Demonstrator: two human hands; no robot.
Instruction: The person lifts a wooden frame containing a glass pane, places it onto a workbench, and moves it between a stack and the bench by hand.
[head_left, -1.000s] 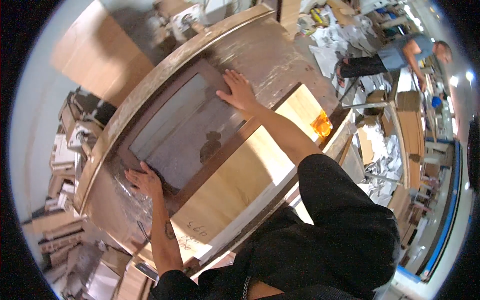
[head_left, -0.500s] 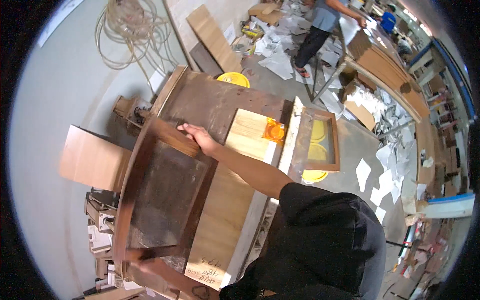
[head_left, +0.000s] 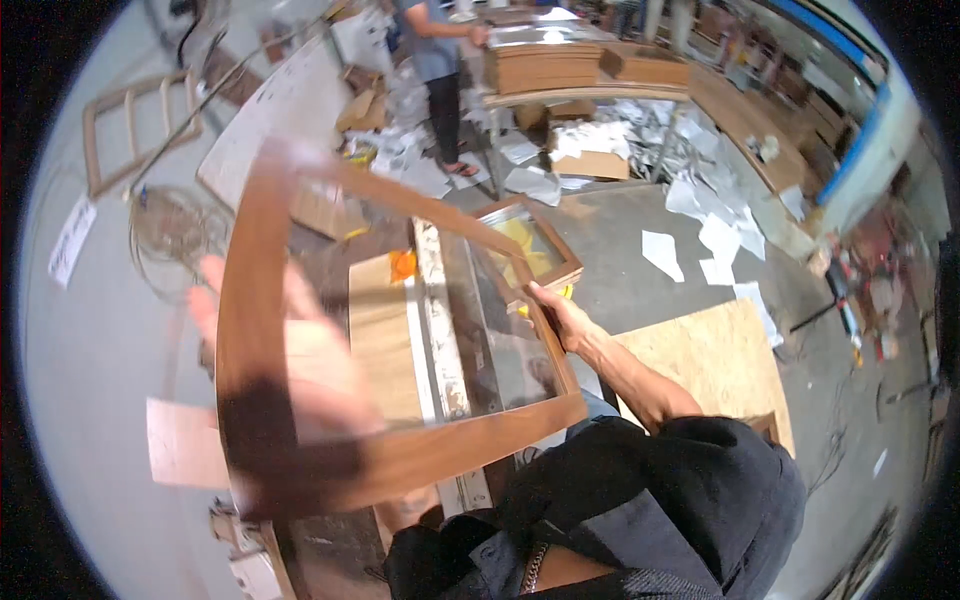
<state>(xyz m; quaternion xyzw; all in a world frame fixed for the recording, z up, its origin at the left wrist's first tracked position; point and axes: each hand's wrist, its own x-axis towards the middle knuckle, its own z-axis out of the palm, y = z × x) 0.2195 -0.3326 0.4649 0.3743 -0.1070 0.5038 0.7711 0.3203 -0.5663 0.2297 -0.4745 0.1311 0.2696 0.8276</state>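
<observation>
**Glazed wooden frame held clear of the workbench**

The wooden frame (head_left: pixel 400 440) is raised, tilted, above the workbench (head_left: pixel 440 330). Right hand (head_left: pixel 562 318) is closed around its right rail; left hand (head_left: pixel 300 350), blurred, lies flat against its left rail, steadying rather than clasping. A smaller frame (head_left: pixel 530 245) lies beyond the bench.

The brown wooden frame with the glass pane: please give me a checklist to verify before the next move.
1. Right hand grips the right rail of the brown wooden frame with glass pane: ok.
2. Left hand behind the left rail, blurred, grip: cannot tell.
3. Frame lifted off the long workbench: ok.
4. Small wooden frame close beyond: not ok.
5. Person at the far table stands apart: ok.
</observation>
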